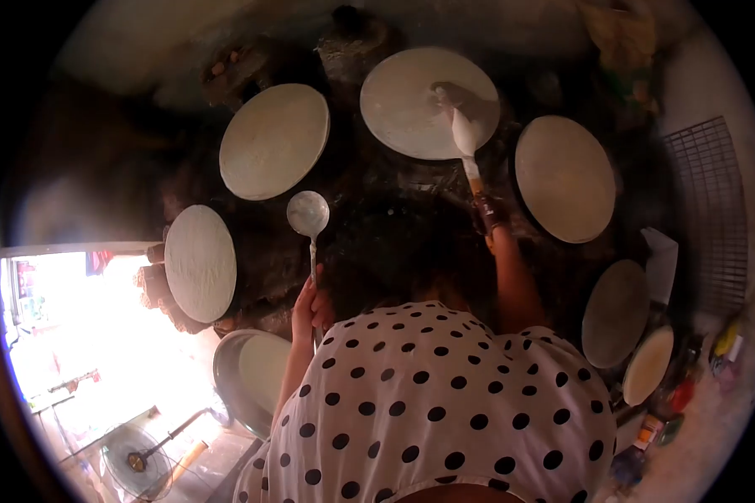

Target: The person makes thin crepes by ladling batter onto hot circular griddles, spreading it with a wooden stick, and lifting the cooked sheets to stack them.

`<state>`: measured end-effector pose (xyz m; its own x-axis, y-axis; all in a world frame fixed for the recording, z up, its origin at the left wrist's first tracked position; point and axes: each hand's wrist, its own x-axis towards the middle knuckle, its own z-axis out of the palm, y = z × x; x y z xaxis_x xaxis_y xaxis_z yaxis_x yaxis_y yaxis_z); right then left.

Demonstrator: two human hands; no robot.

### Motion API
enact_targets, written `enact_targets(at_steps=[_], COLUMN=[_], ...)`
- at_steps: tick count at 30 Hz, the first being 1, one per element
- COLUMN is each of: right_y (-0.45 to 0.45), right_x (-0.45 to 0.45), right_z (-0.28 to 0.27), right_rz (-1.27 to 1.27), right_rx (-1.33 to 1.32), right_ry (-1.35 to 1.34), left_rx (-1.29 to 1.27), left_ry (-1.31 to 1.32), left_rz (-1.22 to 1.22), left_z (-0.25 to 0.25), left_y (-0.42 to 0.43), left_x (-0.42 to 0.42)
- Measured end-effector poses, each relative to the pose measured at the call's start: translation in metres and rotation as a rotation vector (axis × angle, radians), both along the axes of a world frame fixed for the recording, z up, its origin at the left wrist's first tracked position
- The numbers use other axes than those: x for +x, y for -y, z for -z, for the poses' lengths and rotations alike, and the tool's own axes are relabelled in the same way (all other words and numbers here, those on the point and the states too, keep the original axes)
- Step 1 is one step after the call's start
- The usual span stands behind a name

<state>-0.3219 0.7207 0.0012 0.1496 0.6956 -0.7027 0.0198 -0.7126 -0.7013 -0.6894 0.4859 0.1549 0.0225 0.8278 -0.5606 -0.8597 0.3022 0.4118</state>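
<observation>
My left hand is closed round the long handle of a metal ladle, whose round bowl points away from me above the dark surface. My right hand grips a wooden-handled tool with a white, tapering head; its exact kind is unclear. The head reaches over the large round griddle at the back, which is covered in a pale layer. A shadow lies beside the tip, and I cannot tell whether it touches. Below my left hand, a metal basin holds pale liquid.
More round griddles stand around: one back left, one far left, one right. Two discs lean at lower right. A wire rack stands against the right wall. A fan is at lower left.
</observation>
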Motion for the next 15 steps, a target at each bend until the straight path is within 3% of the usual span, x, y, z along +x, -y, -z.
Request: enact_targets(at_steps=[2, 3, 6, 7, 9, 12, 14, 15], right_y=[-0.024, -0.030, -0.063, -0.055, -0.031, -0.004, -0.008, -0.021], right_x=[0.013, 0.013, 0.000, -0.008, -0.014, 0.004, 0.040, 0.039], right_z=[-0.032, -0.032, 0.049, 0.067, 0.134, 0.056, 0.052, 0.050], right_rz=[-0.143, -0.097, -0.128, -0.399, -0.549, -0.262, 0.009, 0.020], right_rx=[0.022, 0.121, 0.261, 0.422, 0.347, 0.202, -0.092, -0.088], right_ry=[0.381, 0.286, 0.511, 0.444, 0.167, -0.131, -0.376, -0.377], left_rx=[-0.023, 0.014, 0.025, 0.001, -0.013, 0.032, -0.041, -0.040], left_ry=[-0.008, 0.001, 0.034, 0.059, 0.013, -0.019, 0.041, 0.039], left_rz=[-0.011, 0.010, 0.041, 0.036, 0.055, 0.075, 0.009, 0.021], left_z=[0.003, 0.007, 0.012, 0.011, 0.000, -0.006, -0.011, -0.005], left_y=[-0.009, -0.012, -0.026, -0.032, -0.042, -0.056, -0.057, -0.059], left_x=[0.004, 0.006, 0.017, 0.021, 0.026, 0.032, 0.035, 0.030])
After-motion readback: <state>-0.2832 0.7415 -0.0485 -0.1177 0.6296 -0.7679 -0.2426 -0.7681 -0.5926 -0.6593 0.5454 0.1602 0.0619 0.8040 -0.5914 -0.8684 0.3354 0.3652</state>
